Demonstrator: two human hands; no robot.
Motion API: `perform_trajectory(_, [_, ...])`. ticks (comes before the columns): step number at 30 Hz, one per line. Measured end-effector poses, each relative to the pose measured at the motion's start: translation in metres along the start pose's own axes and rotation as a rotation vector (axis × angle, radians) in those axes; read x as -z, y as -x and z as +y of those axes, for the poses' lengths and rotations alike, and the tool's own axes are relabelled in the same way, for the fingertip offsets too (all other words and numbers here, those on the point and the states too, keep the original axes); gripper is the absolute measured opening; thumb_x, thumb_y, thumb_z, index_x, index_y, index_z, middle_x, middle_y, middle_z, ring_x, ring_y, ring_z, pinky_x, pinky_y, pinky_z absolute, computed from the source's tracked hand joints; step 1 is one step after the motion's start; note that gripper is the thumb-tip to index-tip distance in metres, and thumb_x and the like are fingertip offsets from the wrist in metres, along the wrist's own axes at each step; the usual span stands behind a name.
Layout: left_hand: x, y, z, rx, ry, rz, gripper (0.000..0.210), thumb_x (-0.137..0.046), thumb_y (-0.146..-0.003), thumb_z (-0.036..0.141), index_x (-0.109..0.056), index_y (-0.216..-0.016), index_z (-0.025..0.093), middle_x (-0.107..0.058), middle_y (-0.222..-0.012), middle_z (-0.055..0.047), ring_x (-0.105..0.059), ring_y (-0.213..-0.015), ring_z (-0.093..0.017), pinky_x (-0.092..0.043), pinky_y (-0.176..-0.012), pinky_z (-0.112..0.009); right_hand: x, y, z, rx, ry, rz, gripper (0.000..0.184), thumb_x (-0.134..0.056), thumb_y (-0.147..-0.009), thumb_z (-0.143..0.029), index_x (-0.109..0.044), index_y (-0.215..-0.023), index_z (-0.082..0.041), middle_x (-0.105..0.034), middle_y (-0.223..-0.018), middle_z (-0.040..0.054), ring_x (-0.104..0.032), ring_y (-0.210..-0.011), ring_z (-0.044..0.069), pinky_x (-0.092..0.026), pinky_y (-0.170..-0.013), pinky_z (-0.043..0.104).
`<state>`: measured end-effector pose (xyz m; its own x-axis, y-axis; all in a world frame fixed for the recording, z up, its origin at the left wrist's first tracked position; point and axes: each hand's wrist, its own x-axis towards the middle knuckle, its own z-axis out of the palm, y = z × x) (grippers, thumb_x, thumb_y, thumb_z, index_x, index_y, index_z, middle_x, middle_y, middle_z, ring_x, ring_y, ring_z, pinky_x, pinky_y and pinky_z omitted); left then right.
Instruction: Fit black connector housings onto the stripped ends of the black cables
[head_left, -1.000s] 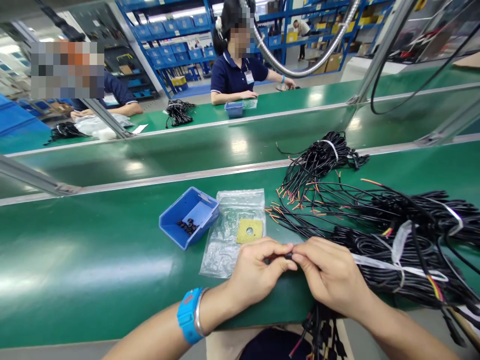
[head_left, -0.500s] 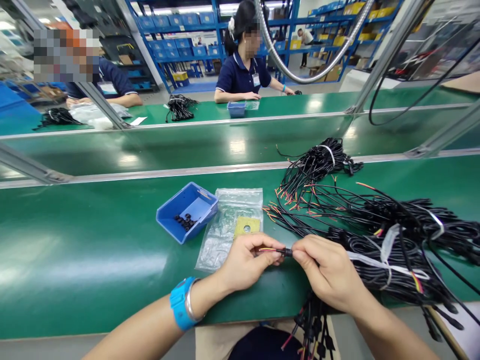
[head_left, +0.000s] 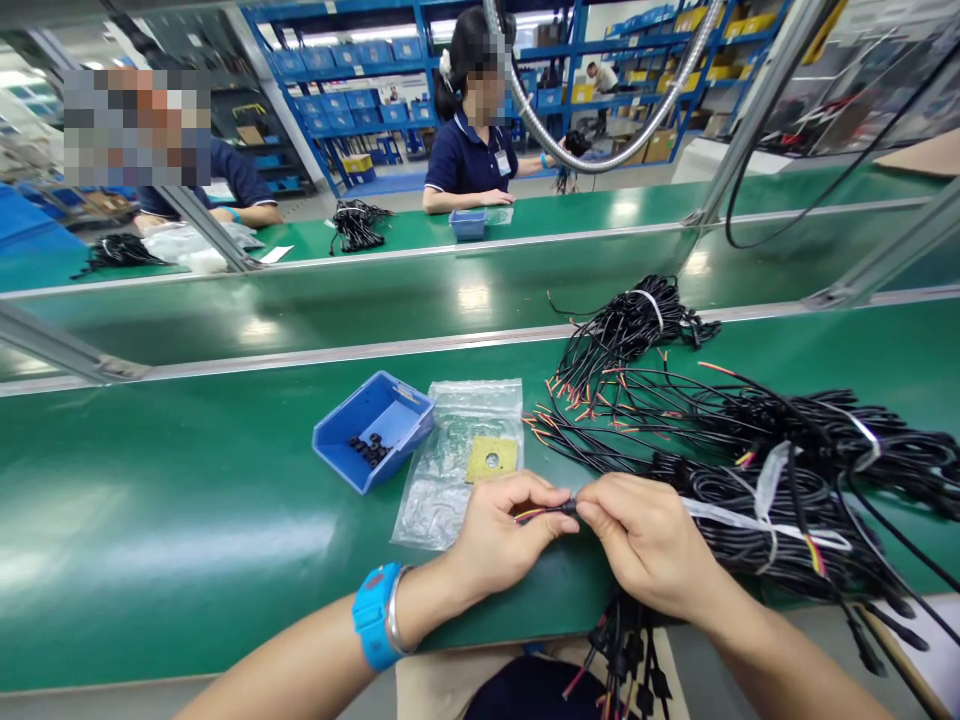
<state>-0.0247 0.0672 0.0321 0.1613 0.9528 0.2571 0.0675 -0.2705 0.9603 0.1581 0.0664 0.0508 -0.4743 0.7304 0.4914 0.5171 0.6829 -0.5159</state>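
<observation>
Between my two hands is a black cable end (head_left: 569,507) with red and yellow wires showing on its left side. My left hand (head_left: 506,530) pinches the wire side between thumb and fingers. Close against it, my right hand (head_left: 637,535) grips the black part, with its fingertips hiding most of it. Below my right hand, several black cables with connectors (head_left: 626,650) hang over the table edge. A clear plastic bag (head_left: 431,500) with a yellow square piece (head_left: 491,459) on it lies just beyond my left hand.
A blue bin (head_left: 341,455) holds several small black parts (head_left: 369,450). Tied bundles of black cable (head_left: 757,500) cover the right side, with another bundle (head_left: 634,320) behind. Metal posts (head_left: 742,120) and a flexible metal hose (head_left: 600,160) rise ahead. Two people sit at the opposite bench (head_left: 405,230).
My hands have drawn slightly closer together on the cable end, and less of its black part shows. The co-worker opposite has lifted a dark cable bundle. The view has shifted slightly.
</observation>
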Motion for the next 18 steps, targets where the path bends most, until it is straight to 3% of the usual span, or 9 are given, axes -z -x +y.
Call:
perform_trajectory(5, [-0.001,-0.002,-0.001,0.011,-0.012,0.005,0.014,-0.084,-0.067,0.026,-0.075,-0.069,0.016,-0.075,-0.069,-0.007,-0.070,-0.064,-0.018,-0.056,-0.064,-0.028,-0.001,-0.002,0.000,0.007,0.004,-0.014,0.024,-0.044,-0.095,-0.013,-0.056,-0.075,-0.019,-0.058,-0.064,0.0001,-0.054,-0.057,0.012,-0.041,-0.056,0.024])
perform_trajectory(11, [0.006,0.000,0.002,0.242,0.157,-0.128,0.025,-0.085,-0.062,0.023,-0.072,-0.082,0.015,-0.076,-0.075,-0.005,-0.070,-0.066,-0.017,-0.056,-0.063,-0.025,0.003,-0.005,-0.001,-0.014,-0.037,-0.003,0.023,-0.043,-0.095,-0.014,-0.058,-0.077,-0.019,-0.063,-0.068,0.0009,-0.057,-0.061,0.012,-0.043,-0.059,0.024])
perform_trajectory(18, [0.020,0.003,-0.005,0.196,-0.046,-0.262,0.020,-0.071,-0.081,0.038,-0.069,-0.083,0.018,-0.069,-0.071,-0.003,-0.064,-0.062,-0.016,-0.053,-0.059,-0.024,-0.009,-0.003,-0.004,0.041,0.187,0.000,0.021,-0.046,-0.087,-0.019,-0.056,-0.069,-0.020,-0.060,-0.062,0.0013,-0.053,-0.057,0.015,-0.043,-0.057,0.028])
